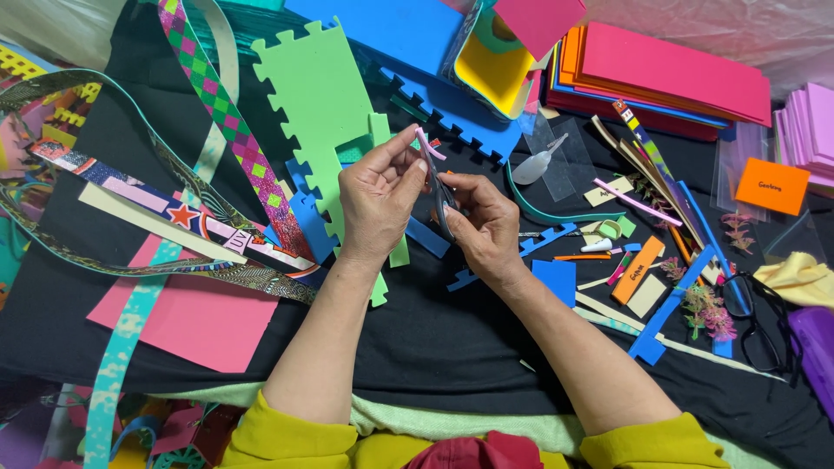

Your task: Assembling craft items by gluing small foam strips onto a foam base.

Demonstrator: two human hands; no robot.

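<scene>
My left hand [375,195] pinches a short pink foam strip [428,144] between thumb and fingertips, above the black cloth. My right hand [480,221] grips small dark scissors [441,198], whose blades point up toward the strip. The two hands meet over a green foam sheet [317,104] with notched edges and some blue foam offcuts [427,236]. Both forearms come out of yellow sleeves at the bottom of the view.
Patterned ribbons [226,122] and a pink foam sheet [195,317] lie at left. Stacked red and orange foam sheets [669,74], a yellow-lined box [491,65], a glue bottle [537,163], black glasses [756,326], an orange card [771,185] and foam scraps are at right.
</scene>
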